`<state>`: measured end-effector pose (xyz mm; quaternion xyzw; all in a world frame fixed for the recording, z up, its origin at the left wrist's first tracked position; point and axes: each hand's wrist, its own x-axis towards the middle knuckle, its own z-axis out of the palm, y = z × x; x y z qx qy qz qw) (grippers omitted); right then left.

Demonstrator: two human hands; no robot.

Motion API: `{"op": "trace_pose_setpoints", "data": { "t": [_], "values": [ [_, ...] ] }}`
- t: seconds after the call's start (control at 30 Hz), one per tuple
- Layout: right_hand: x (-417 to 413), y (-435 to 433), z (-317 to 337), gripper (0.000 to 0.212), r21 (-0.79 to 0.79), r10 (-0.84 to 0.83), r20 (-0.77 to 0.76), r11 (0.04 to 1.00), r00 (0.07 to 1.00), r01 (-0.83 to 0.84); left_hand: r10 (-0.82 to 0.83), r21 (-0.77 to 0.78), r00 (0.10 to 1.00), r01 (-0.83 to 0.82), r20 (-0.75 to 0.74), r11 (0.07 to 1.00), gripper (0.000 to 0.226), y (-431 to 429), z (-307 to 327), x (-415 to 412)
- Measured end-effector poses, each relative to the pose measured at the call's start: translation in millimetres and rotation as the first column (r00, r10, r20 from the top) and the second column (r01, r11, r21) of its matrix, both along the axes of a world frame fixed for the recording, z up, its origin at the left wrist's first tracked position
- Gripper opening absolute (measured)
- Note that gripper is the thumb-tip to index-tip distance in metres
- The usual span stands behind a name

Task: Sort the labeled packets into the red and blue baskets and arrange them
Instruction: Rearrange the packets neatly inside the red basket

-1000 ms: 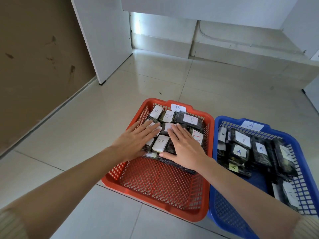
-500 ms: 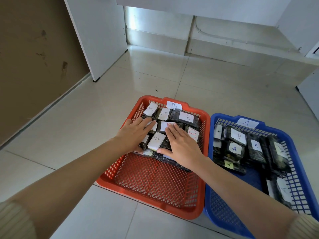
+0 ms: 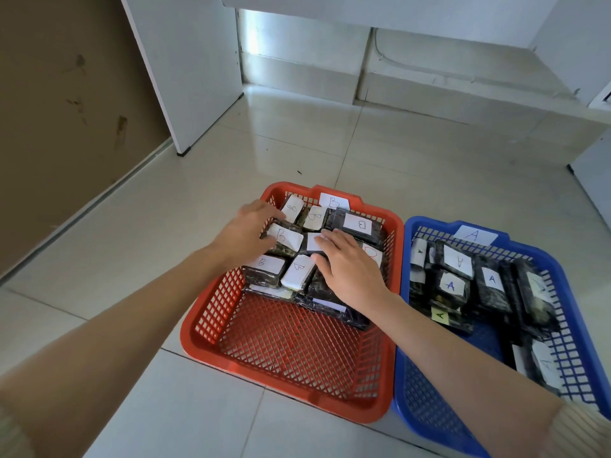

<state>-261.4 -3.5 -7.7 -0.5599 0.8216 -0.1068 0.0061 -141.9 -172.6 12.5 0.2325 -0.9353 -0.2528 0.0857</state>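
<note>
The red basket (image 3: 363, 404) holds several dark packets with white "B" labels, piled in its far half. My left hand (image 3: 246, 231) grips the left end of one B packet (image 3: 287, 239) near the basket's left wall. Beside it, my right hand (image 3: 347, 269) lies flat on the pile with its fingers straight, their tips on a white label. Another B packet (image 3: 297, 272) lies just left of that hand. To the right, the blue basket (image 3: 405, 404) holds several packets labelled "A" (image 3: 451, 285). A "B" tag (image 3: 333, 202) and an "A" tag (image 3: 474, 234) mark the baskets' far rims.
Both baskets sit side by side on a pale tiled floor. A white panel (image 3: 185, 77) stands at the back left beside a brown wall. White furniture edges close in at the back and far right. The near half of the red basket shows bare mesh.
My left hand has lifted off the pile and moved left and farther away to take hold of a B packet. My right hand stays flat on the packets.
</note>
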Motion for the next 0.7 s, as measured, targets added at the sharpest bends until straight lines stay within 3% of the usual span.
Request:
{"op": "trace_pose_setpoints", "data": {
  "t": [0.1,0.3,0.53,0.7],
  "values": [
    [-7,-6,-1,0.042,0.013,-0.039,0.001,0.999,0.999,0.039,0.045,-0.068,0.997,-0.040,0.065,0.997,0.040,5,-5,-8],
    [-15,-6,-7,0.039,0.013,-0.058,0.008,0.998,0.998,0.058,0.071,-0.248,0.968,-0.009,0.241,0.969,0.048,6,-20,-30],
    [-17,-6,-12,0.047,-0.074,-0.069,0.035,0.995,0.997,0.071,0.150,-0.207,0.964,-0.104,0.218,0.973,0.050,2,-22,-40],
    [-16,-6,-12,0.043,-0.071,-0.059,0.034,0.996,0.998,0.061,0.077,-0.299,0.963,0.004,0.259,0.954,0.042,12,-24,-35]
  ]
}}
